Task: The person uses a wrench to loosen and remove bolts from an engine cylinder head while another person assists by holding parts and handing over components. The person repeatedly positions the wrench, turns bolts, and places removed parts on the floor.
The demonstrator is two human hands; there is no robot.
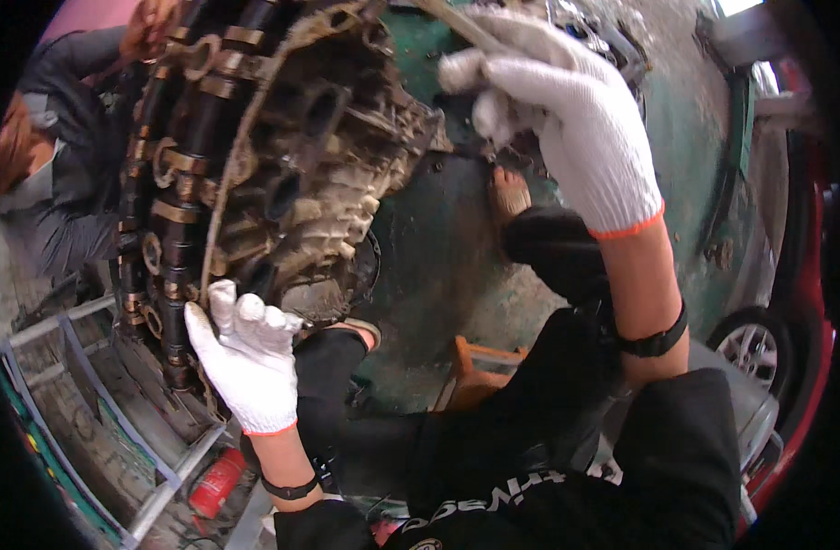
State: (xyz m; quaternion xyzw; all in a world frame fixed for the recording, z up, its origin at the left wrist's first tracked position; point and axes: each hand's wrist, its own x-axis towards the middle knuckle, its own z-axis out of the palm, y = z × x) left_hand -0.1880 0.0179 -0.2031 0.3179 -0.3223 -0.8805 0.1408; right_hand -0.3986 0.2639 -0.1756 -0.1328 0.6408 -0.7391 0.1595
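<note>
A dirty engine [319, 183] stands in front of me on the left. Two dark camshafts [193, 156] run along its left side, with a pale rim [232, 174] beside them. My left hand [250, 362], in a white knitted glove, rests at the near end of the engine with its fingers apart, by the rim. My right hand [567, 110], gloved alike, is raised to the right of the engine. Its fingers are closed around a slim, pale stick-like tool [461, 26], which points up and left. The tool's far end lies outside the picture, so its kind cannot be told.
Another person [67, 156] in dark clothes is at the far left, a hand [149, 27] near the engine. A metal frame [159, 486] and a red cylinder [218, 481] are at lower left. An orange stool [480, 367] stands by my legs. A red car's wheel [755, 353] is at right.
</note>
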